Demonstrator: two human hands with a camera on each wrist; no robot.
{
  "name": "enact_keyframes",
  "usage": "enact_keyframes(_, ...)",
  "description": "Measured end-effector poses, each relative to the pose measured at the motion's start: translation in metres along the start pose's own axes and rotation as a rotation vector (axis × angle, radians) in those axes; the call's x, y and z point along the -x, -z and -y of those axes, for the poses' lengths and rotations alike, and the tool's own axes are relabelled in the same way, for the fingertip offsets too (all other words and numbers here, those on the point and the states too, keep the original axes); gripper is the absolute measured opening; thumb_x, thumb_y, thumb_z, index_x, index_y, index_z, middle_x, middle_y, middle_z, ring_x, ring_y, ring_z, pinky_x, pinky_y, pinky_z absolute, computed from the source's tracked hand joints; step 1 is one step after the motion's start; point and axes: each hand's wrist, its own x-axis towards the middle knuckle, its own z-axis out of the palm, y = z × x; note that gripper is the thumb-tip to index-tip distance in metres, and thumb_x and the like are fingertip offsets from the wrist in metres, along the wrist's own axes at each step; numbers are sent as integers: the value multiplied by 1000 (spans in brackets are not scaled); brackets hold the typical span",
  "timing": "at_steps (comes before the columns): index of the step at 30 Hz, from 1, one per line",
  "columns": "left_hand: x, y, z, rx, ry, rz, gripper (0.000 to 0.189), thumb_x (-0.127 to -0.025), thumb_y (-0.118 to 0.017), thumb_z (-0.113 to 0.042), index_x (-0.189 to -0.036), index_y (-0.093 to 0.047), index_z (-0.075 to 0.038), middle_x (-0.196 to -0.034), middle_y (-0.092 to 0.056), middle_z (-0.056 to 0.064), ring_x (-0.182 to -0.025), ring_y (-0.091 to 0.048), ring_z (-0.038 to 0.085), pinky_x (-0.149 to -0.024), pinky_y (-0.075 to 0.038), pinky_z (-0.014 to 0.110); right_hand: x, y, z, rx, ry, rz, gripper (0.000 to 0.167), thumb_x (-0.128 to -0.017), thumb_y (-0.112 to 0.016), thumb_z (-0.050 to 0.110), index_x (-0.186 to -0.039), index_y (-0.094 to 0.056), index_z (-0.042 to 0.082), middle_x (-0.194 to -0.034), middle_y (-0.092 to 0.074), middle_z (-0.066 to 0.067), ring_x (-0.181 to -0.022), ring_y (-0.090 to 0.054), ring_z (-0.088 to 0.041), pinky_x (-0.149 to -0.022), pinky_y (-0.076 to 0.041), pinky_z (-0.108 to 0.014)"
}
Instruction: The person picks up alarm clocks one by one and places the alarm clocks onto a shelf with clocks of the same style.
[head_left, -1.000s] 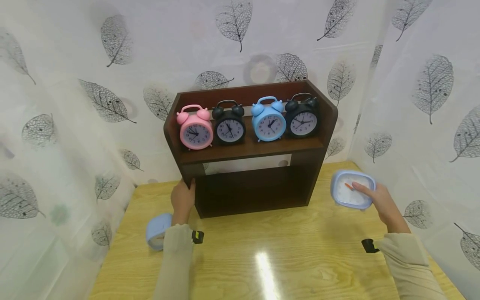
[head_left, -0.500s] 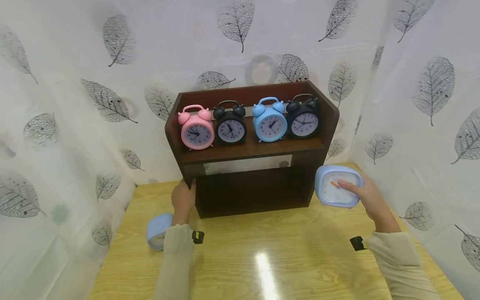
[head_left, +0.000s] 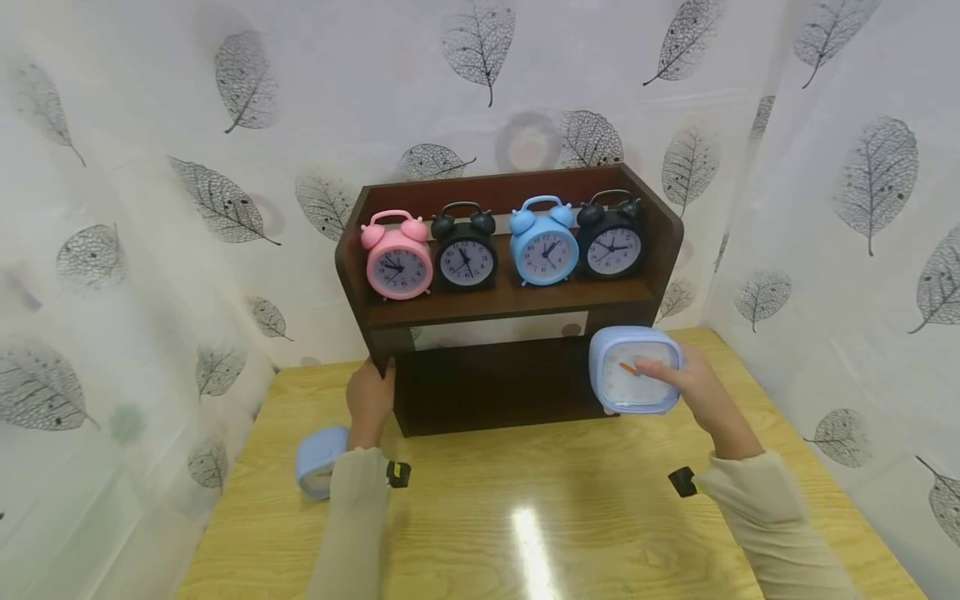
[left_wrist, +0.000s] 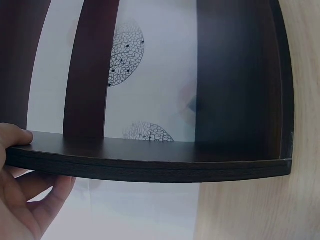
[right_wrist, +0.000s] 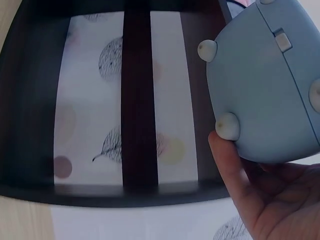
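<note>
A dark brown two-tier shelf (head_left: 510, 312) stands at the back of the table. My left hand (head_left: 371, 398) grips its left side panel, thumb inside and fingers outside, as the left wrist view shows of the panel (left_wrist: 150, 167). In my right hand (head_left: 705, 392) is a light blue square alarm clock (head_left: 636, 371), thumb over its face, held in front of the shelf's right side. The right wrist view shows the clock's underside (right_wrist: 265, 90) with small white feet, the fingers around it. A second light blue clock (head_left: 321, 461) lies on the table beside my left forearm.
On the upper tier stand a pink twin-bell clock (head_left: 400, 271), a black one (head_left: 467, 260), a light blue one (head_left: 546, 254) and another black one (head_left: 612, 248). Leaf-patterned curtain (head_left: 225, 200) surrounds the wooden table (head_left: 480, 517).
My right hand has carried the square clock leftward, from the right of the shelf to in front of its right side. The left hand keeps its grip on the panel.
</note>
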Motion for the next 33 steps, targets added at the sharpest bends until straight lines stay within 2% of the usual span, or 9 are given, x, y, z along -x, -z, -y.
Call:
enact_keyframes(4,0,1,-1,4,11,10,41,-97,-43,-32,-106,-60,4,-93,-66,32,-84,-62,48,-70,-47,56,-4,-12,5,-12,-7,40,10,-88,-59,14,-90,-61,23,-73,-65,13,-66,-63,-5,-62,-54,-27)
enact_keyframes(6,0,2,-1,2,12,14,40,-97,-44,-31,-108,-59,5,-94,-66,32,-85,-62,48,-70,-47,56,-6,-19,7,-2,-4,55,9,-88,-59,16,-97,-61,16,-75,-64,13,-68,-62,-6,-63,-54,-28)
enact_keyframes(10,-1,1,-1,-1,7,11,40,-97,-45,-31,-109,-59,5,-95,-66,32,-85,-62,48,-71,-47,56,-10,-33,10,38,1,76,33,-87,-61,20,-114,-55,0,-81,-63,12,-72,-61,-6,-67,-53,-28)
enact_keyframes(12,-1,1,-1,-1,3,8,41,-97,-45,-32,-109,-59,5,-95,-66,32,-86,-63,48,-71,-47,56,-12,-40,11,40,2,85,40,-87,-62,20,-118,-53,-4,-82,-62,11,-73,-61,-7,-68,-53,-29)
enact_keyframes(18,-1,-1,0,-3,-9,-18,40,-96,-47,-31,-106,-60,6,-92,-66,31,-84,-63,48,-70,-47,56,-20,-61,9,14,13,101,40,-84,-65,17,-116,-55,-5,-82,-63,8,-73,-59,-7,-68,-51,-27)
enact_keyframes(25,-1,-1,0,-5,-32,-50,41,-96,-46,-31,-104,-61,6,-89,-66,31,-81,-63,48,-68,-47,56,-35,-93,3,45,52,113,41,-82,-70,23,-113,-59,-3,-90,-65,-12,-75,-59,-8,-69,-51,-27)
enact_keyframes(33,0,0,0,12,-12,-43,39,-96,-47,-30,-103,-61,6,-90,-67,31,-82,-63,47,-69,-47,55,-46,-122,-6,33,94,127,43,-82,-71,23,-114,-59,-2,-92,-66,-17,-75,-61,-11,-69,-51,-28)
